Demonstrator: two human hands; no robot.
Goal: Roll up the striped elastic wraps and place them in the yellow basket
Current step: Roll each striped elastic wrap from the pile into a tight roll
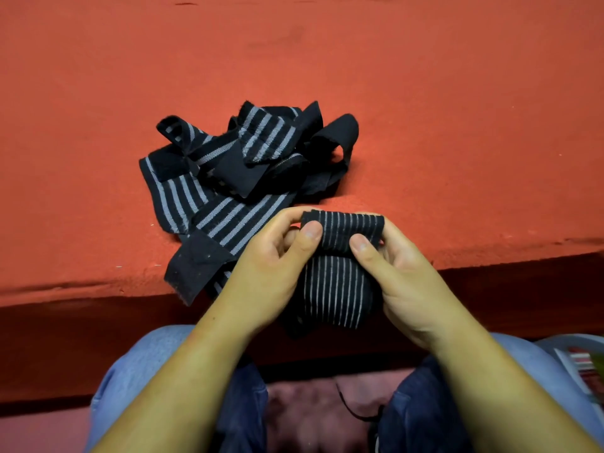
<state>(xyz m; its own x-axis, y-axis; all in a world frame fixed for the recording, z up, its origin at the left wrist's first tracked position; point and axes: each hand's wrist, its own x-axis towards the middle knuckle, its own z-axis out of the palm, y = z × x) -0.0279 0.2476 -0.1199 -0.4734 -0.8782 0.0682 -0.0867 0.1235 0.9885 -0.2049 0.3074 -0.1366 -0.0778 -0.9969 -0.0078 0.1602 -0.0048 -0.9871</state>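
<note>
A black wrap with thin grey stripes [340, 230] is partly rolled at the near edge of the red surface. My left hand [274, 259] pinches the roll's left end and my right hand [398, 273] pinches its right end. The unrolled tail of the wrap hangs down between my hands, below the edge. Just behind and to the left lies a tangled pile of black wraps with wider grey stripes [242, 165]; one end of it droops over the edge by my left hand. No yellow basket is in view.
The red cloth-covered surface [425, 109] stretches far back and to both sides. Its front edge [81, 289] runs across the frame just under my hands. My knees in blue jeans [137, 371] are below. A pale container [581, 361] shows at the lower right.
</note>
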